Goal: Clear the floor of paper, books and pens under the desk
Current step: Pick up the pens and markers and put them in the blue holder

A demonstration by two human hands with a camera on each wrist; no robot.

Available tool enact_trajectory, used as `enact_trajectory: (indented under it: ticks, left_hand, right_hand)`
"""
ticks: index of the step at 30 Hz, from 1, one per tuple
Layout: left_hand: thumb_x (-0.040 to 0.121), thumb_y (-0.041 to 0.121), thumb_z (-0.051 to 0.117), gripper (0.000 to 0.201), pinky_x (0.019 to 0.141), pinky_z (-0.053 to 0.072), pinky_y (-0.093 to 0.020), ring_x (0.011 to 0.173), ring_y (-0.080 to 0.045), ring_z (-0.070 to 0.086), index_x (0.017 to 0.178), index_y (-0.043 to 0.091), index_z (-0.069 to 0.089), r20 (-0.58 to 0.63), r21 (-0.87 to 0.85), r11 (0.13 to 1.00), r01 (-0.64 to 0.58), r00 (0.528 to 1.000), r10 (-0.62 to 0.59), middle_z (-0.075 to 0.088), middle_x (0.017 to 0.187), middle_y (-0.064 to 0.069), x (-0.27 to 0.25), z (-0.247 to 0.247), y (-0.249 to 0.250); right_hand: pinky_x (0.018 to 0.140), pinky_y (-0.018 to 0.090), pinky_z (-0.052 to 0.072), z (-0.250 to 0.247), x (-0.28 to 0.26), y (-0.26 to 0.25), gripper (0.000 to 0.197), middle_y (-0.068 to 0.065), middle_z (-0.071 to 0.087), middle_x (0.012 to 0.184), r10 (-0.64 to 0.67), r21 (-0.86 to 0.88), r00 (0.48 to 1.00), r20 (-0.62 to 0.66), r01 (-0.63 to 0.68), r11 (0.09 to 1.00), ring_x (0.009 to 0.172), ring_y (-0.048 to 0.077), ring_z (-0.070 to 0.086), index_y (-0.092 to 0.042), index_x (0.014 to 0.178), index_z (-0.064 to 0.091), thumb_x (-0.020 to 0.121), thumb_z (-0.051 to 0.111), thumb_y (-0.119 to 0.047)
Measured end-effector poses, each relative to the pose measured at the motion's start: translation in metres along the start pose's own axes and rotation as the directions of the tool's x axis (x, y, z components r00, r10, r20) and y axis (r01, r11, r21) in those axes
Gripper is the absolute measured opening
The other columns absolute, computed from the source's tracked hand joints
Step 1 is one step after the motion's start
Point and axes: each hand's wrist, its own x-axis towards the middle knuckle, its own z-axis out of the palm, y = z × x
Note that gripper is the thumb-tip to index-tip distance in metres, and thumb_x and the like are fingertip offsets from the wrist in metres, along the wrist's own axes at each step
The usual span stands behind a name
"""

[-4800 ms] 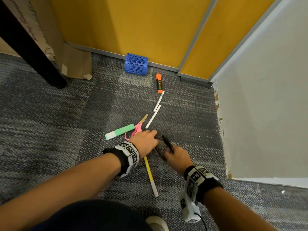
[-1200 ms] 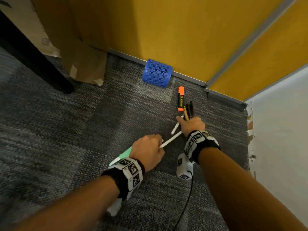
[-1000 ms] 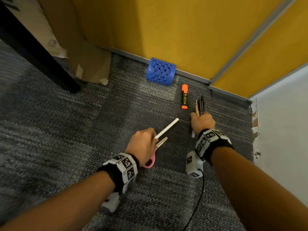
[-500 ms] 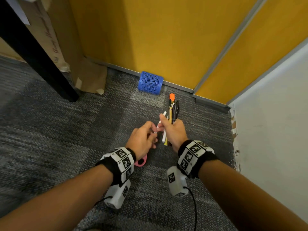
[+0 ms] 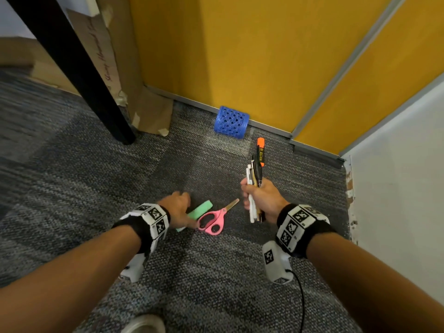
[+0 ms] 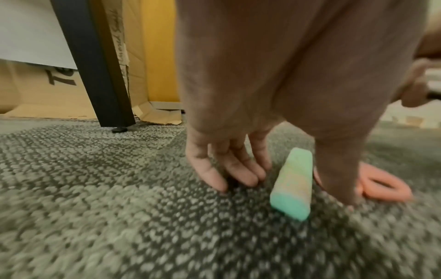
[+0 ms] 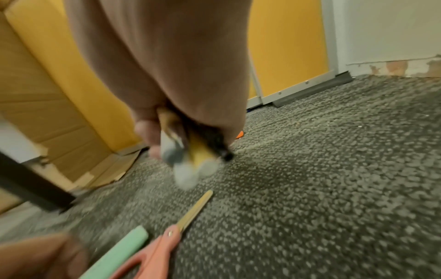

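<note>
Your right hand (image 5: 263, 200) is closed around a bundle of pens (image 5: 254, 179), holding it upright above the carpet (image 5: 72, 179). Your left hand (image 5: 176, 207) is down at the floor with its fingers (image 6: 229, 168) loosely spread; fingers sit on one side of the green marker (image 5: 200, 211) and thumb on the other, gripping nothing. The pink scissors (image 5: 212, 218) lie just beside the marker. An orange highlighter (image 5: 260, 152) lies on the carpet beyond the bundle, near a blue mesh cup (image 5: 231, 122) tipped over against the yellow wall (image 5: 252, 56).

Black wristbands (image 5: 319, 233) with checkered marker blocks (white camera pods beneath)
</note>
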Motion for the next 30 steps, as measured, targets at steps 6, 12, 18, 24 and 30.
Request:
enact_trajectory:
  ticks: [6,12,18,24,30]
  left_hand:
    - [0.085,0.034,0.066,0.04,0.092,0.042,-0.03,0.116,-0.027,0.054,0.116,0.011,0.056,-0.064,0.038,0.998,-0.043,0.997,0.045,0.058,0.121,-0.011,-0.004,0.009,-0.011]
    - [0.078,0.033,0.07,0.023,0.085,0.051,-0.031,0.094,-0.022,0.068,0.093,0.015,0.073,-0.226,-0.351,0.914,-0.202,0.966,0.126,0.074,0.092,-0.008,-0.001,-0.021,0.02]
    - [0.076,0.012,0.081,0.035,0.08,0.049,-0.031,0.08,-0.017,0.06,0.101,0.009,0.057,-0.279,-0.77,0.565,-0.296,0.953,0.118,0.066,0.087,-0.007,0.021,-0.06,0.052]
    - [0.083,0.033,0.073,0.052,0.099,0.047,-0.041,0.109,-0.024,0.057,0.125,0.016,0.047,-0.416,-0.332,0.92,-0.209,0.908,0.056,0.056,0.121,-0.007,0.084,-0.11,0.066]
    - [0.087,0.04,0.069,0.069,0.101,0.041,-0.042,0.125,-0.037,0.047,0.134,0.0,0.038,-0.461,-0.255,0.966,-0.042,0.883,-0.083,0.047,0.135,-0.02,0.148,-0.144,0.083]
  right_hand:
    - [0.06,0.026,0.045,0.021,-0.006,0.009,0.009,-0.005,0.057,0.067,-0.065,-0.389,0.998,0.024,0.069,0.919,0.061,0.012,0.054,-0.02,0.086,0.063,0.088,0.069,-0.025]
    - [0.087,0.038,0.049,0.038,-0.011,-0.001,0.058,-0.002,0.06,0.107,-0.435,-0.75,0.846,0.307,0.496,0.436,0.102,0.022,0.061,-0.027,0.124,0.056,0.072,0.079,-0.037]
    - [0.067,0.033,0.053,0.014,0.014,-0.022,0.028,0.0,0.072,0.079,-0.51,-0.799,0.86,-0.001,0.307,0.518,0.075,0.024,0.067,-0.022,0.094,0.067,0.075,0.07,-0.042]
    - [0.062,0.028,0.05,-0.041,0.06,-0.044,0.032,0.006,0.069,0.083,-0.281,-0.613,0.886,-0.368,-0.004,0.79,0.075,0.024,0.066,-0.012,0.092,0.066,0.076,0.072,-0.039]
    - [0.087,0.044,0.054,-0.058,0.105,-0.039,0.041,0.011,0.068,0.104,-0.149,-0.588,0.872,-0.467,-0.181,0.788,0.098,0.034,0.065,-0.015,0.113,0.057,0.083,0.066,-0.041]
